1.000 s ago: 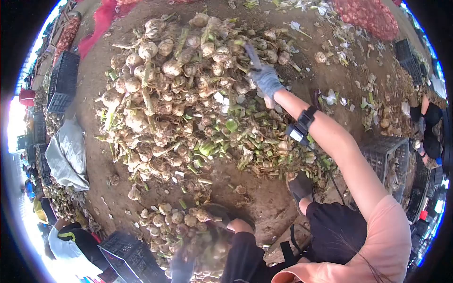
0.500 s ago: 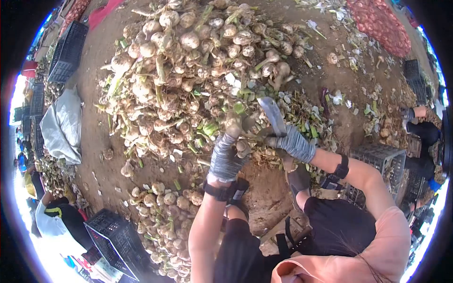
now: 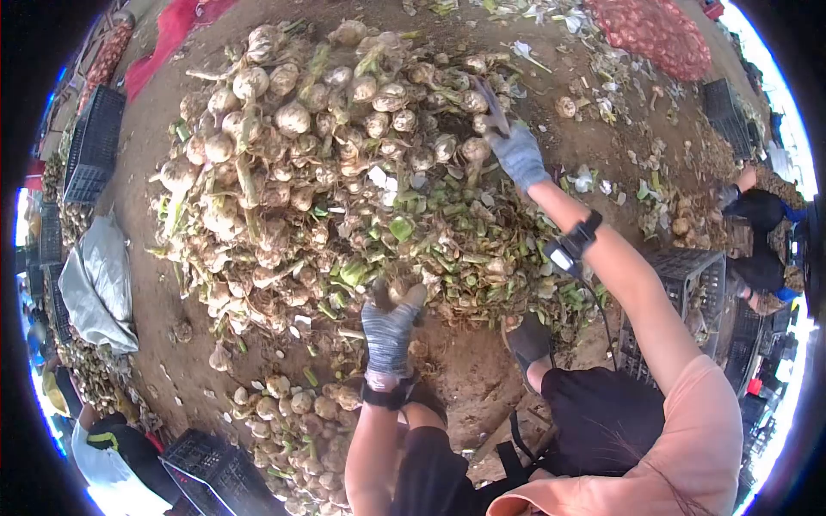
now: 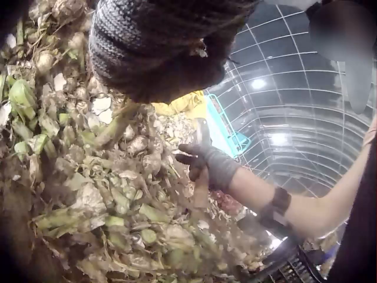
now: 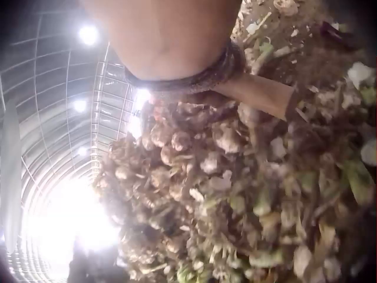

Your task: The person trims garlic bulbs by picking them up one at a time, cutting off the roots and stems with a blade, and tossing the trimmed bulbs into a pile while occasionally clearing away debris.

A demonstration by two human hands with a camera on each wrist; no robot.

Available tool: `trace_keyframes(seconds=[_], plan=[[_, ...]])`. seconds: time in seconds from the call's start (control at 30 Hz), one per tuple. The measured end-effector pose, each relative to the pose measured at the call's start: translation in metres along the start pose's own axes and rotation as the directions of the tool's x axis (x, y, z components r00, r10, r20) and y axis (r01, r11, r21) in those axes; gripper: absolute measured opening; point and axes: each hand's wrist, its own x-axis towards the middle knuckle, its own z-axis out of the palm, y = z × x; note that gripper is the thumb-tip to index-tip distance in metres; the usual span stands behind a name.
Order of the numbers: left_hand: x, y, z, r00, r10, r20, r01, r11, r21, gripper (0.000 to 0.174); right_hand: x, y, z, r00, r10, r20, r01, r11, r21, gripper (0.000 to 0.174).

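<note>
Stretched out over the far right of the garlic pile [image 3: 292, 120], my gloved right hand [image 3: 519, 156] grips a knife [image 3: 492, 107], its blade pointing away over the bulbs. The knife's wooden handle [image 5: 259, 94] sticks out behind the hand in the right wrist view. My left hand [image 3: 387, 331], in a grey knit glove, is at the near edge of the pile. Its thumb and fingers are round a brownish garlic bulb [image 3: 399, 287], mostly hidden by the glove [image 4: 159, 47] in the left wrist view. Cut green stalks [image 3: 482, 241] lie heaped between the hands.
A smaller heap of trimmed bulbs [image 3: 301, 430] lies by my left leg. Black crates [image 3: 211, 469] stand at left and another crate [image 3: 688, 284] at right. A red net sack [image 3: 650, 39] lies at the back. Other people [image 3: 120, 464] sit at both sides.
Half a second ago both hands met over the near stalks, with the knife at the left hand's garlic. Since then the right hand has swung away to the far bulbs; the left has lowered slightly.
</note>
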Motion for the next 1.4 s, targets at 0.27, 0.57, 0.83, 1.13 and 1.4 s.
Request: trace_keyframes(seconds=[0.27,0.57,0.83,1.13,1.4], plan=[[0.004,-0.011,-0.001,0.999,0.027,-0.025,-0.03,0.995,-0.095,0.038,0.027,-0.006,0.054,0.947,-0.118,0.3,0.196,0.95,-0.244,0.046],[0.008,-0.006,0.001,0.996,-0.085,-0.039,0.079,0.989,-0.128,0.027,-0.004,0.001,0.043,0.937,-0.055,0.346,-0.049,0.957,0.287,0.041],[0.015,-0.015,-0.001,0.989,-0.139,0.04,0.145,0.939,-0.313,0.035,0.034,-0.072,0.099,0.939,0.131,0.318,-0.288,0.806,0.518,0.041],[0.015,-0.006,0.0,0.989,-0.126,0.073,0.143,0.936,-0.323,0.039,-0.043,-0.03,0.047,0.854,0.242,0.46,-0.518,0.477,0.71,0.032],[0.012,-0.001,0.014,0.99,-0.101,0.1,0.132,0.91,-0.394,0.054,-0.079,-0.016,0.017,0.615,0.015,0.788,-0.761,0.271,0.589,0.034]])
